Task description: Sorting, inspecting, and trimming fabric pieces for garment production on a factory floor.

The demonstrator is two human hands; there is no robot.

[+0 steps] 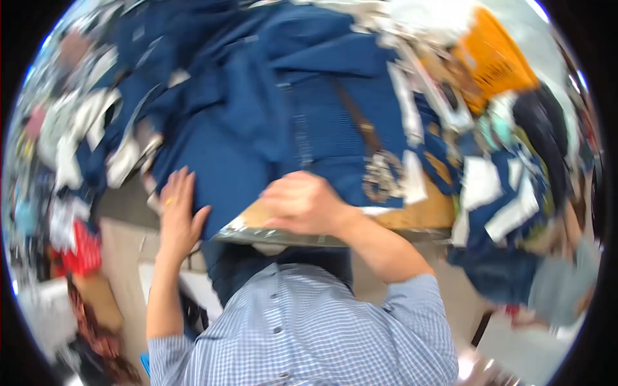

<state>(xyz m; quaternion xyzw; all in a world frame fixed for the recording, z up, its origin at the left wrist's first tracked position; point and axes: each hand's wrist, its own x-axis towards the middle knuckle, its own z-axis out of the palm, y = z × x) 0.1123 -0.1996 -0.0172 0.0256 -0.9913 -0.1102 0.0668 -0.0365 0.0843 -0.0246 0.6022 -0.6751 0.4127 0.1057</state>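
A large spread of navy blue fabric (217,144) covers the table before me, with folds and layered pieces toward the far side. My left hand (178,212) lies flat on its left edge, thumb apart from the fingers and a ring on one finger. Near the table's front edge my right hand (301,202) is curled at the fabric's slanting near edge and appears to grip it; blur and the hand itself hide the fingertips. Right of that hand, tailor's shears (362,120) rest on the blue fabric, their handles wrapped in pale material.
An orange printed bag (497,58) lies at the far right among cloth scraps. White and navy pieces (502,193) hang at the table's right end. Another person (555,284) is at the right. Garments and a red cloth (82,251) crowd the left side.
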